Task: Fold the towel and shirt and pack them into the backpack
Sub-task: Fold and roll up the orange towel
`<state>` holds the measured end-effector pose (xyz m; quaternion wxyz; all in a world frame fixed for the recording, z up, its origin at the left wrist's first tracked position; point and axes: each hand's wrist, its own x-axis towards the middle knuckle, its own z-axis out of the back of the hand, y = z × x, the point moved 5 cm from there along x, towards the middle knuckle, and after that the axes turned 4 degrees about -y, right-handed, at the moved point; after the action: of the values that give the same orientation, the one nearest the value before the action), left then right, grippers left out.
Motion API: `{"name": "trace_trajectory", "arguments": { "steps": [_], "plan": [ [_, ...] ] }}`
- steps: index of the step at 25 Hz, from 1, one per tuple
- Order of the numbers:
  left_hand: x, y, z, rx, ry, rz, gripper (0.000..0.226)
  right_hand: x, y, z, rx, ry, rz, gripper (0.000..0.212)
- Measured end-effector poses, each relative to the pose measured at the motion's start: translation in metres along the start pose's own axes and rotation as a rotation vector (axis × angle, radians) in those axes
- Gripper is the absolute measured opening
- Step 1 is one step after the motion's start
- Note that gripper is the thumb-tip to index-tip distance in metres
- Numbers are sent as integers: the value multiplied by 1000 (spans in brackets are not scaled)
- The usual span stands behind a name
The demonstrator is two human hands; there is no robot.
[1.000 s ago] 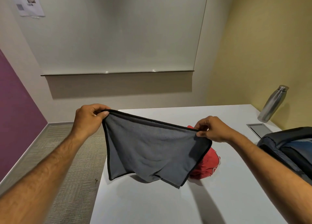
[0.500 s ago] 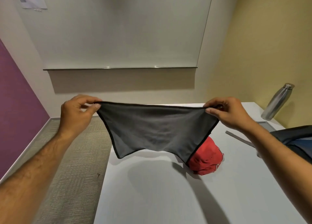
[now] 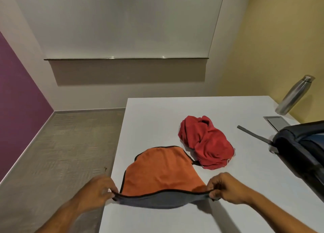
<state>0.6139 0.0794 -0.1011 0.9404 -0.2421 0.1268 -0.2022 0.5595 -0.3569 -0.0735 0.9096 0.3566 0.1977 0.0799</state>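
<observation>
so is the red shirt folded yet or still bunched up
Not folded: the red cloth shirt lies in a crumpled heap on the white table, beside the orange and grey towel.

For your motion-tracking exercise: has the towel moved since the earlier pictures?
Yes. The towel has come down from in front of the wall toward the table, orange side up.

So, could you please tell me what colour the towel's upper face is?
Orange, with a black edge, on the towel; the head view shows it best.
</observation>
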Motion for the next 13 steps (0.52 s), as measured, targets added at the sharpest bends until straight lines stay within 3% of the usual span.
{"name": "trace_trajectory", "arguments": {
  "steps": [4,8,11,13],
  "plan": [
    [-22,13,-58,117,261,-11,16,-12,-26,-57,-105,164,-74,33],
    [-32,8,-85,104,455,-27,26,-12,-36,-88,-161,196,-134,30],
    [-24,9,-94,62,412,37,24,-18,-40,-105,-102,298,-193,28],
    [-24,12,-108,147,405,-127,28,-19,-38,-104,-199,272,-203,25]
  ]
}}
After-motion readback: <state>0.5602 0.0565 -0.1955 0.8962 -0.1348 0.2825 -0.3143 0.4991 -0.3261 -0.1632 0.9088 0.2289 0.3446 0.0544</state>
